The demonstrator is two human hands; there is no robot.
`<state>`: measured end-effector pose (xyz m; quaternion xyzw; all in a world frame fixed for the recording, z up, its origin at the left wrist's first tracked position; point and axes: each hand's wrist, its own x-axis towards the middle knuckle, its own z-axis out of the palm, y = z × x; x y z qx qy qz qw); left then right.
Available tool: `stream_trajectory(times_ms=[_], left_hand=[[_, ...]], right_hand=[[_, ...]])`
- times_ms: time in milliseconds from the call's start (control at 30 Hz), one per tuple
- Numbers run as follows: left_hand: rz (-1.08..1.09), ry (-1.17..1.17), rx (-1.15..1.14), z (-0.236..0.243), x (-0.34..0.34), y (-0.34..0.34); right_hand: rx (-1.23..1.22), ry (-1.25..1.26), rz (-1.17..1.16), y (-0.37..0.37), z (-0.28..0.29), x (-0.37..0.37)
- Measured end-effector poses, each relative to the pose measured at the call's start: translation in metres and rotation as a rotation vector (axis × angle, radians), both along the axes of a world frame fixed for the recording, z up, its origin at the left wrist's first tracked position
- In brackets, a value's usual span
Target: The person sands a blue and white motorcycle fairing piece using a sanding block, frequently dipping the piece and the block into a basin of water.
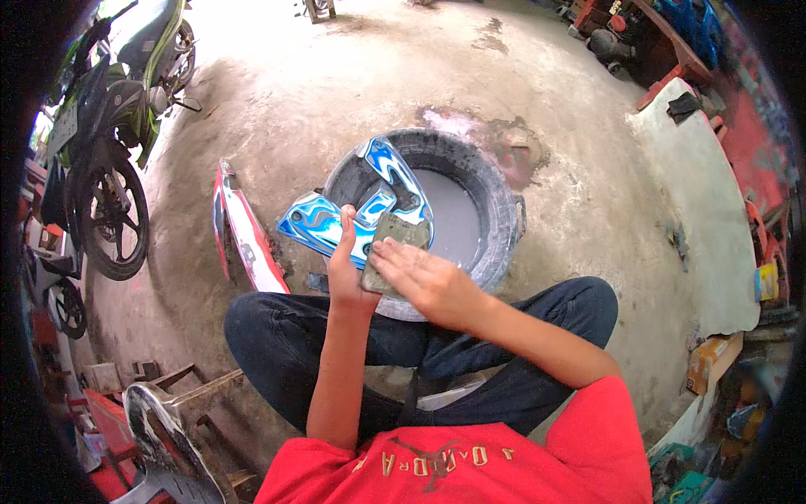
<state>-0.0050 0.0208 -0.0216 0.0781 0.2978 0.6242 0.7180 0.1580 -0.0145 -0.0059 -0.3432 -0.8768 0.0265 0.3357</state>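
My left hand (pixel 346 273) grips the lower edge of a blue, white and silver swirl-patterned motorcycle body panel (pixel 315 223), its thumb pointing up. The panel is angular, with a cutout, and is held over a round black tub (pixel 501 252) of grey water (pixel 453 218). A worn grey-green piece of sandpaper (pixel 401 229) lies against the panel's near part. My right hand (pixel 432 286) holds the sandpaper there, fingers flat together on top of it. The fingers of my left hand behind the panel are hidden.
Left of the tub, a red and white body panel (pixel 252 248) stands on the concrete floor (pixel 285 101). A motorcycle (pixel 113 168) is parked at the far left. A metal-framed chair (pixel 172 437) is at the lower left. A pale panel (pixel 701 218) and clutter line the right side.
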Motion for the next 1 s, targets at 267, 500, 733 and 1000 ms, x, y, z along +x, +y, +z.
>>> stream_trajectory(times_ms=[267, 500, 733, 1000], left_hand=[[-0.008, 0.035, 0.058, 0.003, -0.006, -0.001], [-0.195, -0.167, 0.273, 0.007, -0.009, 0.0], [-0.168, -0.136, 0.215, 0.017, -0.003, -0.004], [-0.147, -0.207, 0.188, 0.023, 0.006, -0.01]], right_hand=[[0.065, -0.052, 0.029, -0.011, 0.009, -0.005], [-0.038, -0.049, -0.113, 0.007, 0.0, 0.005], [-0.182, 0.074, -0.234, 0.035, -0.008, 0.026], [-0.107, 0.035, -0.17, 0.026, -0.007, 0.02]])
